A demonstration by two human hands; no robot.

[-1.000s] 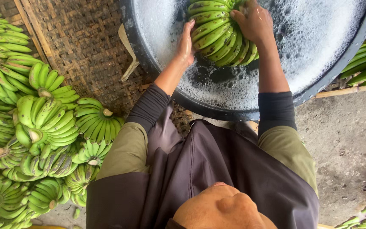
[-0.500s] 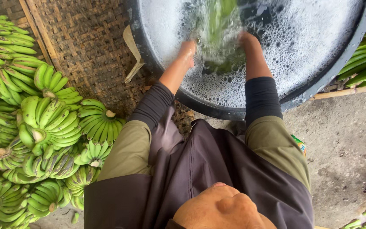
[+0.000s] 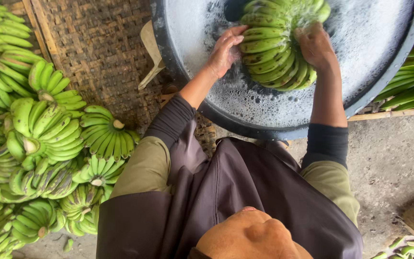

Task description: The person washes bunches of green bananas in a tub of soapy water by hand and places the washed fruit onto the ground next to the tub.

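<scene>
A bunch of green bananas (image 3: pixel 269 48) hangs wet just above the foamy water (image 3: pixel 370 38) of a big dark round basin (image 3: pixel 245 125). My left hand (image 3: pixel 224 50) presses on the bunch's left side and my right hand (image 3: pixel 317 45) grips its right side, so both hold it up between them. Dark sleeves cover my forearms, and the bunch's top runs out of the frame.
A large pile of green banana bunches (image 3: pixel 44 134) lies at the left on a woven mat (image 3: pixel 97 48). More bananas (image 3: pixel 410 86) sit right of the basin, and a few bananas (image 3: pixel 408 249) at the bottom right. Concrete floor (image 3: pixel 394 163) lies at the right.
The bunch was dunked into the foamy water half a second ago and is now lifted out again, both hands still on it.
</scene>
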